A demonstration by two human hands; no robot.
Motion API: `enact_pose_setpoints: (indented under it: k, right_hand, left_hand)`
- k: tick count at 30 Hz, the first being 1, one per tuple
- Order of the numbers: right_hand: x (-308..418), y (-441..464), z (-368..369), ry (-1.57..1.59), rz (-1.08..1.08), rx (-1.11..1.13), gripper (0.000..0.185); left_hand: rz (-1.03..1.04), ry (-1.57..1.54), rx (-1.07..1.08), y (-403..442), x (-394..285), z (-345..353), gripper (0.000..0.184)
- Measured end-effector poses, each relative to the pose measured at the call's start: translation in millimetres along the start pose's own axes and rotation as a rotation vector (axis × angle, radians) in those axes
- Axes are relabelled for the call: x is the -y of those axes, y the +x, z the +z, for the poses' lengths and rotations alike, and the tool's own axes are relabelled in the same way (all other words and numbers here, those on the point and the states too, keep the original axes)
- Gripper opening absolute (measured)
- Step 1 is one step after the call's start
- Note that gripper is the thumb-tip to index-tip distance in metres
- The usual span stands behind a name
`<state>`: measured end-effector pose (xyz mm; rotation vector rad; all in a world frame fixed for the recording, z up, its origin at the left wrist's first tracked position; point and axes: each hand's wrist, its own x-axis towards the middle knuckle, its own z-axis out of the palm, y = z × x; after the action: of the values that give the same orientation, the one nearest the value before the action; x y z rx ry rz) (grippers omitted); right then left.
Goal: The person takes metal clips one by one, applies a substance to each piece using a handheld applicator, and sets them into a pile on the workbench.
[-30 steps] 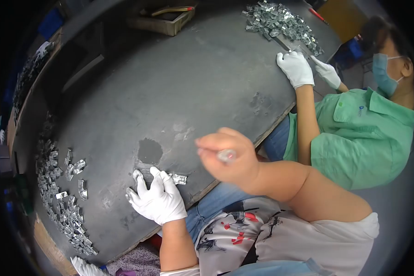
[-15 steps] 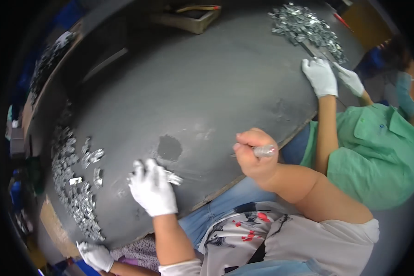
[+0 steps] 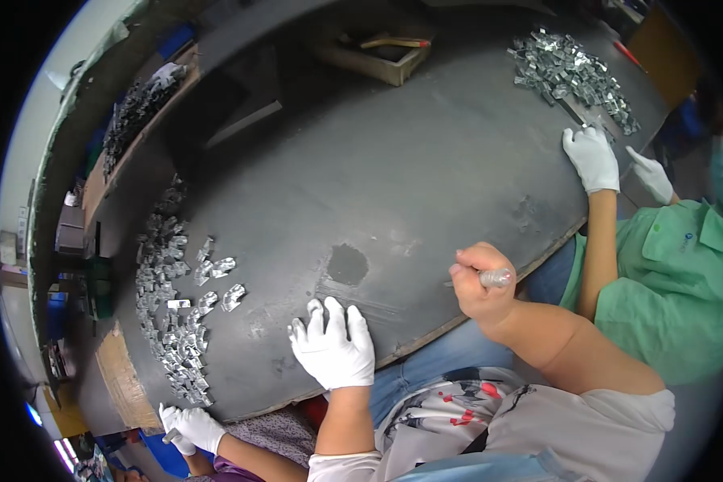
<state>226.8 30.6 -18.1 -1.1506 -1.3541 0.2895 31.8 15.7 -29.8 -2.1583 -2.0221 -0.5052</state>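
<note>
My left hand [image 3: 333, 345], in a white glove, is palm down on the dark table [image 3: 426, 185]. Its fingers are spread, and no object shows in them; the area beneath the palm is hidden. Just beyond the fingertips is a round dark patch [image 3: 348, 265]. My right hand [image 3: 484, 285] is bare and closed around a slim tool with a clear ribbed handle [image 3: 496, 278]; its thin tip points left above the tabletop. To the left of my gloved hand lie a few loose shiny bent metal pieces [image 3: 233, 297], beside a long pile of similar pieces [image 3: 169, 321].
A co-worker's gloved hands [image 3: 593, 161] are beside another metal pile [image 3: 566, 72] at far right. Another person's gloved hands [image 3: 193, 428] are at lower left. A shallow box [image 3: 394, 72] with a wooden-handled tool stands at the back. Cardboard [image 3: 127, 377] lies at the left edge.
The view has shifted, so the scene sits further right. The metal piece beside my left thumb no longer shows; an additional loose piece lies near the left pile. My left fingers look more spread.
</note>
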Motion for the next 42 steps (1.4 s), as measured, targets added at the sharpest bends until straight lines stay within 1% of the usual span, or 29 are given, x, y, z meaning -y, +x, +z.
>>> enact_pose_setpoints:
  k: [4, 8, 11, 15, 20, 23, 25, 26, 27, 29, 31, 32, 35, 39, 42]
  right_hand:
    - [-0.6, -2.0, 3.0, -0.003, -0.004, -0.037, 0.023]
    - [-3.3, -4.8, 8.8, 0.013, -0.043, -0.061, 0.026]
    - [-2.3, -2.8, 9.6, -0.02, -0.093, -0.028, 0.027]
    - [0.4, -3.7, 11.3, 0.044, -0.091, -0.03, 0.025]
    - [0.3, -5.7, 10.9, 0.018, -0.085, -0.004, 0.023]
    - [-1.6, -5.0, 13.4, 0.046, -0.122, -0.056, 0.023]
    - [4.9, -2.0, 10.7, 0.008, -0.139, -0.069, 0.023]
    - [3.7, -2.7, 10.2, 0.023, -0.111, -0.053, 0.022]
    - [3.8, -4.7, 10.0, 0.041, -0.081, -0.039, 0.02]
    - [8.7, -3.8, 9.7, 0.074, -0.009, -0.049, 0.019]
    - [9.5, -2.3, 9.6, 0.08, 0.016, -0.063, 0.018]
    - [8.7, -2.0, 10.3, 0.06, 0.01, -0.076, 0.018]
    - [6.7, -0.4, 9.6, 0.024, 0.005, -0.103, 0.016]
    - [8.5, -2.2, 6.6, 0.044, 0.073, -0.103, 0.014]
    - [10.8, -5.0, 4.4, 0.038, 0.073, -0.104, 0.014]
  left_hand:
    - [-0.031, 0.013, -0.011, -1.0, -1.8, -0.3, 0.028]
    - [-0.009, 0.02, -0.025, 0.3, -2.7, -1.6, 0.026]
    - [-0.02, 0.011, -0.016, -1.7, -2.5, -0.3, 0.025]
    - [-0.012, 0.043, 0.011, -3.3, -3.5, 0.6, 0.027]
    - [0.036, 0.073, -0.026, -6.7, -0.3, 4.6, 0.027]
    - [0.053, 0.077, -0.018, -8.2, 1.9, 5.7, 0.026]
    - [0.084, 0.04, -0.002, -8.9, 3.8, 9.8, 0.026]
    - [0.05, 0.079, -0.005, -8.9, 0.8, 9.5, 0.024]
    - [0.038, 0.06, 0.049, -8.3, -0.9, 6.2, 0.025]
    - [0.084, 0.089, -0.092, -14.6, 8.8, 20.5, 0.028]
    - [0.067, 0.038, -0.108, -16.4, 11.0, 24.5, 0.031]
    - [-0.005, -0.034, 0.021, -16.5, 6.7, 16.9, 0.036]
    - [-0.036, -0.091, 0.039, -17.5, -11.0, -3.4, 0.036]
    - [-0.012, -0.089, 0.002, -18.9, -5.7, 5.7, 0.036]
    - [-0.015, -0.059, 0.007, -19.1, -4.9, 4.0, 0.036]
